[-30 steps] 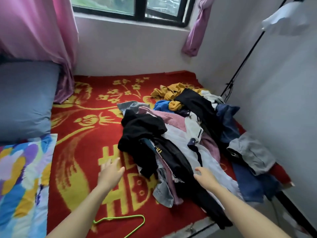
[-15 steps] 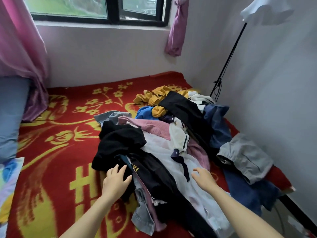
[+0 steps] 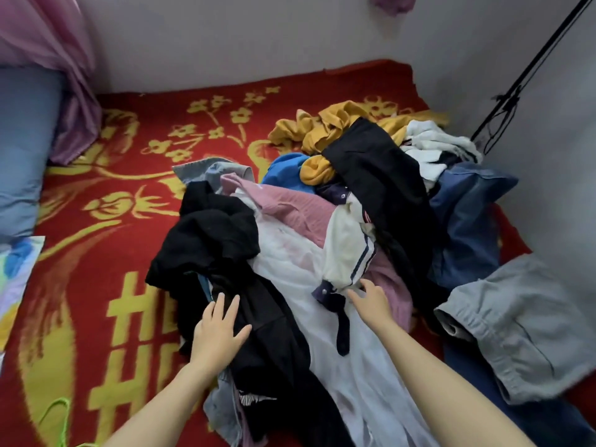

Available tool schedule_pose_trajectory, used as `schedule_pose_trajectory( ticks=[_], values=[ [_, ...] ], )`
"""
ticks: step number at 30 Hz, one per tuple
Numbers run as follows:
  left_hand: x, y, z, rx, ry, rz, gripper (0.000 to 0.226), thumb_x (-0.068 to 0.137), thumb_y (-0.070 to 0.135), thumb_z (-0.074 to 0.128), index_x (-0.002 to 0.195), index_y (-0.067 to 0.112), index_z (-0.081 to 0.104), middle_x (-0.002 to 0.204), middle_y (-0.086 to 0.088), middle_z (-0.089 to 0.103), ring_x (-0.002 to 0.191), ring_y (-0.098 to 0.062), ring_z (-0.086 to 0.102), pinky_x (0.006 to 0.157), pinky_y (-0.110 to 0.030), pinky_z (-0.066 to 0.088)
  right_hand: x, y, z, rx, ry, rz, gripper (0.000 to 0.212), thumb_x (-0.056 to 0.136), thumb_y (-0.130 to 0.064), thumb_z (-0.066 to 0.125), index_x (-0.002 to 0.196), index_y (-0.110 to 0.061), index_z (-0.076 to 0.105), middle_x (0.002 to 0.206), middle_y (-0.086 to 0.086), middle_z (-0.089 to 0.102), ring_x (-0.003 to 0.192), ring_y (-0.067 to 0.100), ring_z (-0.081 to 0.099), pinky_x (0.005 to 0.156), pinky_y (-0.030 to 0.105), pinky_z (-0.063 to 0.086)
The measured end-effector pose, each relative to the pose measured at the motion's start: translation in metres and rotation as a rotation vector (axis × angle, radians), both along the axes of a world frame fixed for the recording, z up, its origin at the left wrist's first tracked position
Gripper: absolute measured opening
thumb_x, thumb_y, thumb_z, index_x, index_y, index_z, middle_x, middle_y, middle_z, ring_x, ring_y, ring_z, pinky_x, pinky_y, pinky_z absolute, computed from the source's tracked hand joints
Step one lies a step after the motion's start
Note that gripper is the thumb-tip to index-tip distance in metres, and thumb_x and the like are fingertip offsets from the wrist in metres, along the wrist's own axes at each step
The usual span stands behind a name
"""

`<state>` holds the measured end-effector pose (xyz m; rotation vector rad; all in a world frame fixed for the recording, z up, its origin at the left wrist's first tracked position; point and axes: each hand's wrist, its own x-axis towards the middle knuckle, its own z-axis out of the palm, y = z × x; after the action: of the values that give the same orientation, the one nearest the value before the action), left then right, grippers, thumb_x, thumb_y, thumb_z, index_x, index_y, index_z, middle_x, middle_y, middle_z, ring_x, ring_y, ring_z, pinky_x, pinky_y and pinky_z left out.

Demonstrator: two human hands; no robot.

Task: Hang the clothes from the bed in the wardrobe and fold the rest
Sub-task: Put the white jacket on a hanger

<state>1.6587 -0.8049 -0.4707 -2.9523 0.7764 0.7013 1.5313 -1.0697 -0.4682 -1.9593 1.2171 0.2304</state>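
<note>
A heap of clothes lies on the right half of the bed, which is covered by a red and yellow blanket (image 3: 106, 279). My left hand (image 3: 219, 330) rests flat, fingers straight, on a black garment (image 3: 213, 240) at the heap's near left. My right hand (image 3: 371, 301) reaches with spread fingers to a cream top with navy stripes (image 3: 348, 250), touching its lower edge beside a navy collar (image 3: 332, 295). Under them spreads a white garment (image 3: 300, 279). Pink (image 3: 290, 208), mustard (image 3: 319, 130), blue (image 3: 287, 172) and grey (image 3: 522, 321) pieces lie around. A green hanger (image 3: 61, 414) sits at the near left.
A grey-blue pillow (image 3: 22, 150) and a pink curtain (image 3: 54, 53) are at the left. A colourful quilt (image 3: 16, 269) lies at the left edge. A black lamp stand (image 3: 529, 72) leans by the right wall. Denim trousers (image 3: 467, 214) lie against that wall.
Both hands have moved forward onto the heap: the left from the blanket onto the black garment, the right up to the cream striped top. The view has dropped closer to the clothes.
</note>
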Motion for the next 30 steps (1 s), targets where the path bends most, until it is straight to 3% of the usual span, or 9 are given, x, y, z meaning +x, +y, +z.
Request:
schedule_pose_trajectory(
  ticks=[2, 5, 8, 11, 16, 19, 22, 26, 30],
  values=[
    [0.003, -0.012, -0.009, 0.015, 0.053, 0.014, 0.071, 0.094, 0.057, 0.035, 0.151, 0.026, 0.004, 0.159, -0.004, 0.000, 0.145, -0.021, 0.007, 0.109, -0.031, 0.027, 0.016, -0.003, -0.013, 0.061, -0.035, -0.001, 0.058, 0.090, -0.032, 0.058, 0.140, -0.011, 0.039, 0.137, 0.015, 0.040, 0.127, 0.032, 0.039, 0.098, 0.035, 0.037],
    [0.000, -0.029, -0.020, -0.031, 0.228, 0.103, 0.070, 0.094, 0.053, 0.040, 0.151, 0.026, 0.009, 0.159, -0.003, 0.006, 0.143, -0.021, 0.012, 0.106, -0.036, 0.032, 0.037, -0.001, -0.031, 0.058, -0.065, 0.099, 0.058, 0.084, -0.031, 0.064, 0.135, -0.014, 0.041, 0.133, 0.010, 0.042, 0.126, 0.028, 0.040, 0.090, 0.033, 0.039],
    [-0.007, -0.034, -0.030, -0.035, 0.294, 0.094, 0.069, 0.095, 0.051, 0.040, 0.151, 0.027, 0.009, 0.159, -0.002, 0.006, 0.144, -0.021, 0.010, 0.107, -0.037, 0.030, 0.048, 0.005, -0.049, -0.065, 0.050, 0.274, 0.075, 0.084, -0.034, 0.064, 0.145, -0.019, 0.024, 0.144, 0.008, 0.028, 0.134, 0.028, 0.029, 0.101, 0.046, 0.038],
    [-0.013, -0.029, -0.036, 0.012, 0.319, 0.077, 0.068, 0.096, 0.051, 0.038, 0.151, 0.027, 0.007, 0.159, 0.000, 0.000, 0.144, -0.020, 0.007, 0.111, -0.037, 0.028, 0.051, 0.004, -0.063, -0.172, 0.175, 0.388, 0.073, 0.089, -0.030, 0.060, 0.148, -0.031, 0.016, 0.150, 0.011, 0.016, 0.134, 0.030, 0.025, 0.102, 0.050, 0.038],
    [-0.016, -0.027, -0.038, 0.014, 0.330, 0.089, 0.067, 0.096, 0.050, 0.037, 0.151, 0.028, 0.006, 0.159, 0.002, -0.004, 0.145, -0.020, 0.003, 0.113, -0.037, 0.025, 0.047, -0.005, -0.076, -0.100, 0.059, 0.301, 0.060, 0.091, -0.003, 0.039, 0.145, -0.026, 0.031, 0.136, 0.011, 0.046, 0.117, 0.032, 0.048, 0.091, 0.039, 0.045],
    [-0.018, -0.030, -0.035, -0.012, 0.303, 0.121, 0.066, 0.096, 0.050, 0.037, 0.151, 0.028, 0.007, 0.159, 0.001, -0.001, 0.145, -0.019, 0.003, 0.112, -0.038, 0.022, 0.041, -0.006, -0.074, -0.066, -0.021, 0.163, 0.052, 0.092, -0.002, 0.035, 0.139, -0.024, 0.043, 0.127, 0.011, 0.057, 0.109, 0.030, 0.054, 0.075, 0.027, 0.039],
    [-0.023, -0.035, -0.024, -0.046, 0.245, 0.108, 0.065, 0.096, 0.050, 0.037, 0.151, 0.029, 0.007, 0.159, -0.002, -0.006, 0.145, -0.020, -0.003, 0.114, -0.036, 0.016, 0.030, -0.002, -0.055, -0.064, -0.157, 0.073, 0.045, 0.093, -0.004, 0.039, 0.133, -0.021, 0.051, 0.111, 0.012, 0.064, 0.099, 0.030, 0.057, 0.068, 0.026, 0.035],
    [-0.029, -0.054, -0.003, -0.229, 0.277, 0.160, 0.064, 0.096, 0.046, 0.042, 0.150, 0.028, 0.014, 0.159, -0.004, -0.006, 0.145, -0.019, -0.006, 0.115, -0.039, 0.011, 0.018, -0.005, -0.007, -0.178, -0.366, 0.022, 0.035, 0.088, 0.001, 0.048, 0.115, -0.016, 0.065, 0.085, 0.006, 0.066, 0.083, 0.030, 0.060, 0.061, 0.022, 0.028],
    [-0.031, -0.100, 0.035, -0.711, 0.753, 0.716, 0.059, 0.096, 0.042, 0.045, 0.148, 0.023, 0.025, 0.157, 0.002, 0.015, 0.144, -0.017, 0.014, 0.112, -0.038, 0.019, 0.011, -0.013, 0.046, -0.341, -0.453, 0.089, 0.030, 0.087, 0.003, 0.053, 0.109, -0.011, 0.068, 0.085, 0.013, 0.071, 0.077, 0.031, 0.062, 0.059, 0.022, 0.025]
  ],
)
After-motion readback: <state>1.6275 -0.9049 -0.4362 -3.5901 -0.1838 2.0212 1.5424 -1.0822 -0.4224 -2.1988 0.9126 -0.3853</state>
